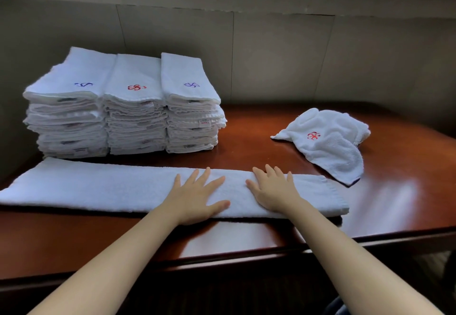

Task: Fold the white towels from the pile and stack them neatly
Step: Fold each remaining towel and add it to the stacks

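Note:
A white towel (103, 187), folded into a long narrow strip, lies across the front of the brown table (394, 206). My left hand (197, 195) presses flat on it near the middle, fingers spread. My right hand (274, 190) lies flat on the strip just to the right, fingers straight. Behind the strip at the left stand three side-by-side stacks of folded white towels (125, 107), with blue and red embroidered marks on top. A crumpled white towel (328, 142) with a red mark lies loose at the right.
A grey panelled wall (271, 50) rises directly behind the table. The table's front edge (246, 255) runs below my forearms. Bare wood shows between the stacks and the crumpled towel.

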A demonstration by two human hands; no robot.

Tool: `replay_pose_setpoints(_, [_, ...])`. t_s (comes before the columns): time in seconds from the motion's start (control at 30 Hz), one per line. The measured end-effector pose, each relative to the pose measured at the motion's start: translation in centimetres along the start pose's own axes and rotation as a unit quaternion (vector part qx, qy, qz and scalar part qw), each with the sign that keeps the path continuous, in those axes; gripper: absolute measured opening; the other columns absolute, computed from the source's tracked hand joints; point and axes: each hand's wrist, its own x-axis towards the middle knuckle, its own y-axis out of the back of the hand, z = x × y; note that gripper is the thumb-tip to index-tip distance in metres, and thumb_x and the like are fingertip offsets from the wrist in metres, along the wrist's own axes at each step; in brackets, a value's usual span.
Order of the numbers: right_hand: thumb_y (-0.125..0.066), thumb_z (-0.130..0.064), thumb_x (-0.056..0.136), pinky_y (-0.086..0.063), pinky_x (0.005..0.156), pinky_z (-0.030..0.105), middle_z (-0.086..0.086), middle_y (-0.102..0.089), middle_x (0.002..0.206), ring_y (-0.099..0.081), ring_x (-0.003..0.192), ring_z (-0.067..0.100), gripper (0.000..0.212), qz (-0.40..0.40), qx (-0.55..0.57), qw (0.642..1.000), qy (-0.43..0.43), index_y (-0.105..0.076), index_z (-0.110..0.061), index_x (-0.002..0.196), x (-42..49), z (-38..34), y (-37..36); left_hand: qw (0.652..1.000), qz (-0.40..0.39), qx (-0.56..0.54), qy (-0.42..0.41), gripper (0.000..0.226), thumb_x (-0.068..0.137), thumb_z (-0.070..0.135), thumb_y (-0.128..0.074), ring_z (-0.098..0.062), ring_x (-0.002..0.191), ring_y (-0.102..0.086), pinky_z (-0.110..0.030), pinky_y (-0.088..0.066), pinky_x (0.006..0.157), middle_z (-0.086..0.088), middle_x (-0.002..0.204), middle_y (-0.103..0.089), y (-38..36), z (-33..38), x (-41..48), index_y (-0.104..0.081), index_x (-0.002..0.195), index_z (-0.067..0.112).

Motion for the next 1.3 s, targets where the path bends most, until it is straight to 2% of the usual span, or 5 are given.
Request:
replay_pose_setpoints(0.57, [-0.023, -0.041, 0.102, -0.004, 0.117, 0.044, 0.006, -0.011, 0.159, -0.005, 0.147, 0.021, 0.052, 0.03, 0.001, 0.98, 0.198, -0.026, -0.016, 0.147, 0.6, -12.1, -0.9, 0.95, 0.121, -0.022, 0.287, 0.044, 0.101, 0.041, -0.029, -0.021, 0.139, -0.027, -0.049, -0.018, 0.112, -0.002, 0.15, -0.036, 2.2, -12.1, -4.6, -0.04, 0.14, 0.025])
replay_pose_setpoints(0.83, [-0.021, -0.055, 0.097, -0.004, 0.116, 0.049, 0.005, -0.007, 0.16, -0.004, 0.146, 0.024, 0.059, 0.001, -0.005, 0.964, 0.267, -0.018, -0.028, 0.149, 1.7, -17.6, -3.8, 0.52, 0.435, -0.472, 0.564, 0.062, 0.09, 0.013, -0.054, -0.035, 0.135, -0.031, -0.036, -0.034, 0.102, -0.017, 0.152, -0.02, 2.9, -17.4, -9.1, -0.025, 0.143, 0.001])
replay_pose_setpoints(1.03, [-0.02, -0.056, 0.097, 0.0, 0.117, 0.048, 0.002, -0.006, 0.16, -0.001, 0.147, 0.022, 0.059, -0.013, 0.01, 0.965, 0.263, -0.017, -0.03, 0.15, 1.9, -17.5, -3.9, 0.373, 0.433, -0.683, 0.454, 0.047, 0.085, 0.003, -0.063, -0.019, 0.084, -0.062, -0.03, -0.051, 0.064, -0.01, 0.1, -0.062, 4.4, -18.7, -9.2, -0.049, 0.129, 0.01])
replay_pose_setpoints(1.17, [-0.02, -0.05, 0.101, -0.01, 0.115, 0.033, -0.005, -0.029, 0.154, -0.02, 0.144, 0.014, 0.054, -0.078, 0.305, 0.928, 0.199, -0.027, -0.024, 0.148, 1.9, -17.1, -1.7, 0.551, 0.457, -0.559, 0.418, 0.042, 0.081, 0.013, -0.058, -0.025, 0.091, -0.062, -0.035, -0.051, 0.083, -0.007, 0.106, -0.062, 6.0, -15.6, -7.7, -0.051, 0.122, 0.013])
replay_pose_setpoints(1.3, [-0.017, -0.07, 0.091, -0.043, 0.091, 0.048, 0.012, -0.059, 0.128, -0.057, 0.111, 0.035, 0.071, -0.159, 0.732, 0.663, -0.014, -0.041, -0.022, 0.138, 2.8, -14.5, 2.9, 0.792, 0.421, -0.359, 0.257, 0.028, 0.078, 0.011, -0.062, -0.022, 0.085, -0.055, -0.027, -0.041, 0.073, 0.008, 0.081, -0.056, 7.2, -9.8, -6.2, -0.059, 0.104, 0.021])
